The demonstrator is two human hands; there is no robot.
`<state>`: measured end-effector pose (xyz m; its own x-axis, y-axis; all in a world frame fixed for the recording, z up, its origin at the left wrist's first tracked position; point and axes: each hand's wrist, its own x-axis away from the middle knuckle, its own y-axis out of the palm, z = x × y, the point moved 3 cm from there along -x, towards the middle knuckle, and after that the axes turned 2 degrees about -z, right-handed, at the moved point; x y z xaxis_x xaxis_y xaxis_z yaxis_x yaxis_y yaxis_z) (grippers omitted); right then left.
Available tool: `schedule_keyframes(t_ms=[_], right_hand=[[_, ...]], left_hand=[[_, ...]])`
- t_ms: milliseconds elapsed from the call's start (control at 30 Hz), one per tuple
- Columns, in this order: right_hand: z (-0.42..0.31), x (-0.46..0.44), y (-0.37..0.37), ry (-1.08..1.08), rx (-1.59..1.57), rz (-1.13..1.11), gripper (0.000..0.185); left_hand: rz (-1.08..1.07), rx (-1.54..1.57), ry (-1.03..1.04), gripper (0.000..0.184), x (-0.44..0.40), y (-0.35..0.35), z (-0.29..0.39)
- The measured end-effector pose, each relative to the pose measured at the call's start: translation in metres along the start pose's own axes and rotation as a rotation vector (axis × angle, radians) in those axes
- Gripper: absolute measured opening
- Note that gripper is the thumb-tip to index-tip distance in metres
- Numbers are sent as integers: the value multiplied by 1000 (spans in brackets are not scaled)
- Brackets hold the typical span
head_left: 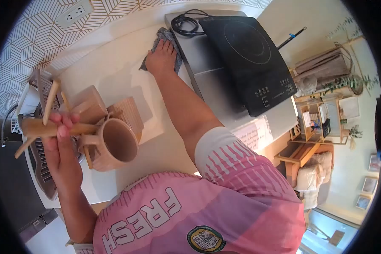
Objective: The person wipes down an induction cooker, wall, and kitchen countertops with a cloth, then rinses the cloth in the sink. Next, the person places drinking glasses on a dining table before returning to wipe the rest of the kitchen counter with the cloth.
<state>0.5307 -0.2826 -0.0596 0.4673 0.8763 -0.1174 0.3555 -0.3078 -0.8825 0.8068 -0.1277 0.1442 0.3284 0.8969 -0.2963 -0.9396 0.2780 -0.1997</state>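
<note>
My left hand (63, 135) is closed around the post of a wooden mug tree (85, 129), which leans over the counter. A pinkish-beige mug (118, 142) hangs from it with its mouth toward me, and a second mug (91, 106) sits behind. Beside them is a ridged, square beige piece (129, 114); how it joins the tree is hidden. My right hand (161, 59) holds a dark grey cloth (176, 55) down against the pale countertop (118, 55), fingers stretched over it, close to the metal stove's left edge.
A black induction cooker (249, 55) rests on the steel stove top (211, 80), its cable (185, 24) coiled behind. On the left stands a brown dish rack (44, 161). A printed sheet (254, 133) lies near the front edge. A wall outlet (74, 13) is above.
</note>
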Motion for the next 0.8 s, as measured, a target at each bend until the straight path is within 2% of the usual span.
schedule_keyframes(t_ms=[133,200,233,300,367,400,467,500,600,733,800], right_hand=[[-8,-54,8,-49,-13,46,63],[-11,-74,9,-288,-346,-105,50],[-10,-75,12,-290,-345,-105,50],[-27,-52,17,-576,-410,-425,37],[-34,-3,4,-503,-330,-274,31],[-35,14,-9,-499,-325,-268,31],[-23,31,-26,-166,-255,-252,44],[-22,28,-20,-162,-259,-258,44],[-13,0,0,-81,30,116,70],[-13,-42,19,-40,14,168,67],[-17,-63,23,12,-45,49,66]], left_hand=[[23,-38,-18,19,1,3,6],[33,-15,-30,19,1,6,7],[36,-15,-29,19,3,6,8],[54,-44,-54,18,5,3,9],[43,-51,-48,19,7,0,9],[36,-62,-47,19,6,-1,8],[11,-60,-36,21,5,1,8],[-11,-68,-35,22,5,1,8],[3,-92,-31,24,5,4,10],[19,-77,-52,25,6,2,9],[14,-102,-22,22,4,7,12]])
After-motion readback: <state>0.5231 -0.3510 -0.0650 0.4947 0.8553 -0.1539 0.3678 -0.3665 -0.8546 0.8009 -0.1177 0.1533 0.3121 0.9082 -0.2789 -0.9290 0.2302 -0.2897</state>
